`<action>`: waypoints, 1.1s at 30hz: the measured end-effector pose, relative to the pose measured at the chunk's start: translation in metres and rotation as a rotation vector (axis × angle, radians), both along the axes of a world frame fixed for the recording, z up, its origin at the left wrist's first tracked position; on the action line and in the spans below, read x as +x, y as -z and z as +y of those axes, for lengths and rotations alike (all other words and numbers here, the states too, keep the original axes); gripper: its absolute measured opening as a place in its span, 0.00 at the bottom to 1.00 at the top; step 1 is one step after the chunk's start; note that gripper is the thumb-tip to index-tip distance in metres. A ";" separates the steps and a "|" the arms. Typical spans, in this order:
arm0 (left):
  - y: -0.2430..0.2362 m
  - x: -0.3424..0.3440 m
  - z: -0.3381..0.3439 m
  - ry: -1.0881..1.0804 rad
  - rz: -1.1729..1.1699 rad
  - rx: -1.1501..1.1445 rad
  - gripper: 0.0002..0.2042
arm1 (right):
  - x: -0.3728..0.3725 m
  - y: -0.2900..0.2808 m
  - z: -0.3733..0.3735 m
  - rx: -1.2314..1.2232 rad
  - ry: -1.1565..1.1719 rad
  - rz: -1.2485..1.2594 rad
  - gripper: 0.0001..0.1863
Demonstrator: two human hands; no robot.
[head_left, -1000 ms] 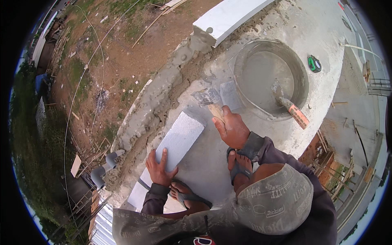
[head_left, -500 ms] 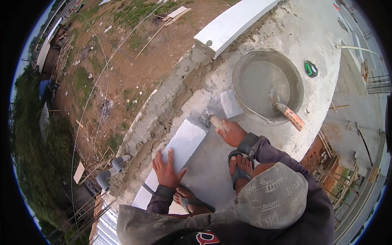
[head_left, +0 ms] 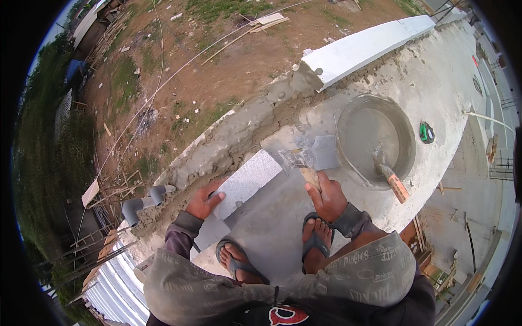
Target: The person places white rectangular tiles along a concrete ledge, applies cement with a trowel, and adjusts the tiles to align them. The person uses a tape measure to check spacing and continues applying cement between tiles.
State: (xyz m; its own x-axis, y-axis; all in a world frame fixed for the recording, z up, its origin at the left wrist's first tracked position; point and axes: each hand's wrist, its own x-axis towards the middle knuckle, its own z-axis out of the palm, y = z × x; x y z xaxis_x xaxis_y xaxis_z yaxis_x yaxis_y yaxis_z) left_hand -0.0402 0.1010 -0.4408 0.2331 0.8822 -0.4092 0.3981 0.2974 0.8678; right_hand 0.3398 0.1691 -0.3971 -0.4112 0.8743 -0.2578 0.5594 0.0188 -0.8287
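My left hand grips the long side of a pale, rough-surfaced block, thumb on top; another pale piece lies beneath its near end. My right hand is wrapped round the wooden handle of a flat trowel, whose mortar-smeared blade is just beyond the block's far end. A small grey-white block lies beside that blade. At the right stands a round bucket of grey slurry, with an orange-handled trowel resting inside.
A mortar-covered ledge borders a drop to dirt ground, with a white block along it. Grey pipes protrude at the left. A green tape measure lies near the right edge, above a lower floor. My sandalled feet stand on the concrete.
My left hand has slid from the block's top to its side, and the block sits at a flatter angle. The trowel dipped to the block's end and is now slightly apart. The view has shifted.
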 end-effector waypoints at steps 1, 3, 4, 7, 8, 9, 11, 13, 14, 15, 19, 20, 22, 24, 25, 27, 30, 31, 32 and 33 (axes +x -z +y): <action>0.001 -0.001 -0.001 0.005 0.014 0.008 0.28 | -0.001 -0.004 -0.002 0.081 0.012 0.047 0.16; 0.001 -0.003 -0.004 0.022 0.041 0.018 0.25 | -0.003 -0.006 -0.007 0.134 0.033 0.096 0.15; 0.001 -0.002 -0.004 0.021 0.045 0.026 0.25 | -0.006 -0.004 -0.010 0.177 0.059 0.133 0.15; -0.007 0.002 -0.004 0.040 0.074 0.032 0.24 | -0.021 0.013 -0.011 0.191 0.065 0.096 0.16; -0.010 0.004 -0.001 0.055 0.089 0.025 0.25 | -0.028 0.021 -0.006 0.122 0.011 -0.018 0.16; -0.014 0.006 0.003 0.065 0.088 0.034 0.26 | -0.030 0.025 -0.003 -0.012 -0.028 -0.180 0.16; -0.018 0.021 0.004 0.095 0.309 0.196 0.32 | -0.029 0.029 0.003 0.100 -0.034 -0.085 0.17; -0.017 0.039 -0.002 0.114 0.484 0.291 0.39 | -0.024 0.024 0.005 0.126 -0.012 -0.040 0.17; -0.013 0.049 -0.004 0.117 0.558 0.311 0.43 | -0.019 0.019 0.003 0.144 0.003 -0.020 0.17; -0.009 0.055 -0.005 0.117 0.630 0.326 0.47 | -0.017 0.015 0.003 0.196 0.019 0.028 0.17; -0.001 0.058 -0.007 0.094 0.625 0.257 0.52 | -0.022 0.008 0.002 0.121 0.167 0.124 0.17; -0.002 0.057 -0.007 0.094 0.630 0.250 0.52 | -0.027 0.010 0.007 0.089 0.125 0.082 0.17; -0.001 0.055 -0.004 0.095 0.636 0.272 0.52 | -0.031 0.012 0.015 0.073 0.040 0.032 0.17; -0.002 0.054 -0.002 0.118 0.640 0.263 0.52 | -0.031 0.013 0.019 0.044 0.020 -0.042 0.18; -0.003 0.054 -0.002 0.112 0.631 0.309 0.52 | -0.030 0.012 0.021 0.079 -0.005 0.021 0.18; -0.003 0.056 -0.002 0.093 0.596 0.265 0.52 | -0.026 0.010 0.019 0.143 0.062 0.052 0.19; -0.001 0.056 -0.004 0.065 0.559 0.292 0.51 | -0.023 0.011 0.014 0.065 0.166 0.131 0.19; -0.002 0.055 -0.007 0.085 0.600 0.258 0.51 | -0.023 0.014 0.012 0.014 0.129 0.055 0.19; 0.000 0.055 -0.004 0.085 0.624 0.273 0.51 | -0.022 0.018 0.016 -0.023 0.027 -0.041 0.19; -0.001 0.054 -0.004 0.099 0.649 0.294 0.51 | -0.023 0.023 0.018 -0.132 -0.060 -0.167 0.19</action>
